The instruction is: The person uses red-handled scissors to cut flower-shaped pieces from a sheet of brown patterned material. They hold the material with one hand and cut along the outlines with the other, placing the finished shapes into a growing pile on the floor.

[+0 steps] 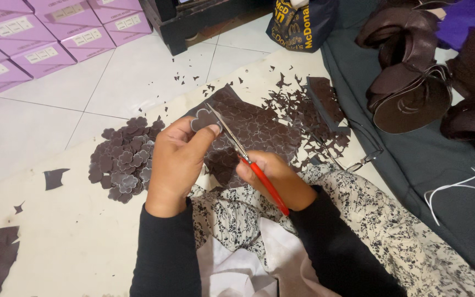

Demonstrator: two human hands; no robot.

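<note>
The left hand pinched a small brown flower shape at its fingertips. The right hand gripped red scissors, blades touching the shape, above the brown sheet.

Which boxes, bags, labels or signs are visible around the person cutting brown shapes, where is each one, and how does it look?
Stacked purple cardboard boxes: top left on the white tiled floor, flat and rectangular, in rows.
White rectangular labels: one on the end of each box, with small print.
Dark blue bag with yellow lettering: top centre, against the dark wooden furniture, soft and crumpled.
No signs or screens show.
</note>
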